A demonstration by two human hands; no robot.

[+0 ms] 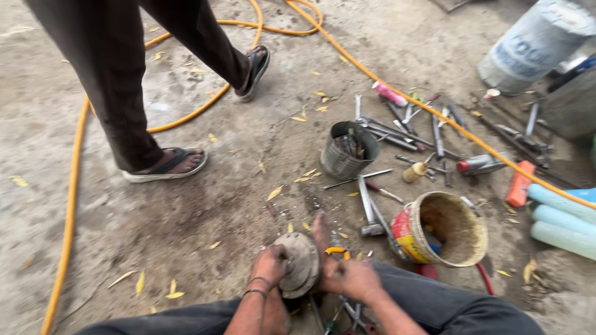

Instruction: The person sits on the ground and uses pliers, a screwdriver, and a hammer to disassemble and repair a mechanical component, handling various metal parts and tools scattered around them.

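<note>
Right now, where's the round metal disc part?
In the head view, low and centre: the metal disc stands on edge on the concrete ground, gripped between the left hand and right hand, left of the yellow bucket.

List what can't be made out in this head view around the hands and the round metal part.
- Round metal part: its underside is hidden; left hand and right hand cover its sides.
- Tools under the legs: cut off by the bottom edge.
- Metal can: contents too dark and small to identify.
- Standing person: cut off by the top edge.
</note>
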